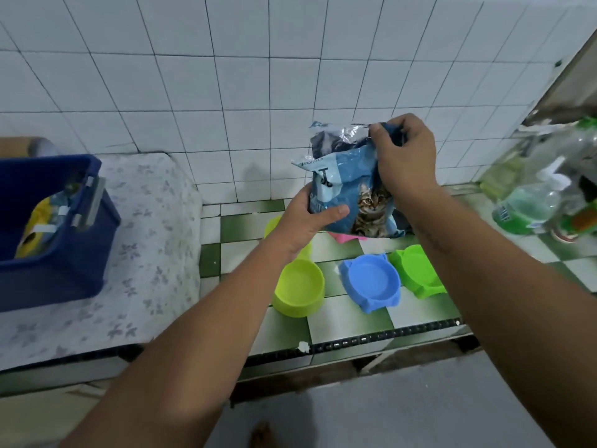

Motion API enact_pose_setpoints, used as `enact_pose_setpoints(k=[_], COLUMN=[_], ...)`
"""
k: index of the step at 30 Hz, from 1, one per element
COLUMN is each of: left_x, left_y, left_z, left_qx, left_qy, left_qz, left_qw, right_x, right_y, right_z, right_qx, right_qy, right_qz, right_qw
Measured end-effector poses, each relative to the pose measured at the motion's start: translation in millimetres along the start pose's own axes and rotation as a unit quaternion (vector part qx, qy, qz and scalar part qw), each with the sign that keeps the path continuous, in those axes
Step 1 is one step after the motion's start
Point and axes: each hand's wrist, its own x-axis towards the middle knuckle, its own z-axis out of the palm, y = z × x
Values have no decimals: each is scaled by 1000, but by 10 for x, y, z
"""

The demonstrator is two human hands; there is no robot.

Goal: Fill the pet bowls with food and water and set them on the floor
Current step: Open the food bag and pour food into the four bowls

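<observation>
Our left hand [310, 218] grips the upright blue foil cat-food bag [349, 185] low, our right hand [403, 156] pinches its top, the blue plastic bowl [370, 281] lying just nearer.

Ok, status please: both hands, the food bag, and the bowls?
Left hand holds cat food bag by its side; right hand pinches its top edge. Lime bowl, blue bowl, green bowl empty on counter. Nothing blocks them.
</observation>
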Motion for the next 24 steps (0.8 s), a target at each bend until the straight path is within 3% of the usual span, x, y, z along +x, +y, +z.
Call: enact_pose_setpoints(k=[14,24], left_x=[432,558], left_y=[-258,12], left_z=[560,542], left_qx=[26,50], left_qy=[91,108], left_qz=[27,16], left_qw=[995,993], right_x=[622,925], right_y=[636,659], right_z=[-244,-190], right_qx=[67,152], right_qy=[-100,-160], right_qz=[-50,7], right_qw=[991,975])
